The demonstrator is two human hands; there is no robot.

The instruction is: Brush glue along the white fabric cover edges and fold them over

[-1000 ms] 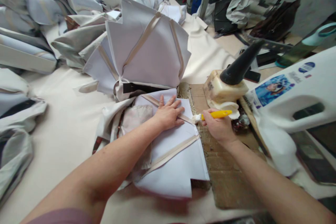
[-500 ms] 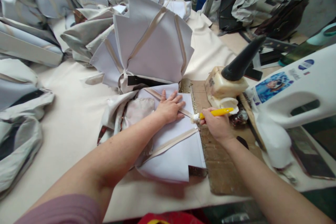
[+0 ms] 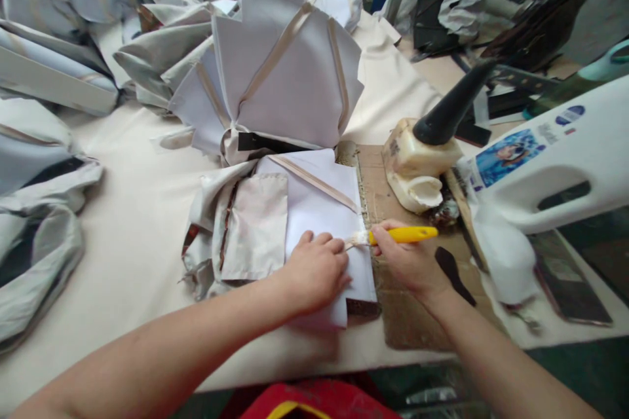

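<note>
Right hand (image 3: 410, 267): you hold the yellow brush (image 3: 403, 234) near its neck, likely for control.
White panel (image 3: 312, 213): ten o'clock from that hand.
Left hand (image 3: 314, 272): you lay it on the panel, seemingly to steady it; any grip, I cannot tell.

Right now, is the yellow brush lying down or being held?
Held: the right hand grips the yellow brush by its handle, with the bristles close to the left hand.
</note>
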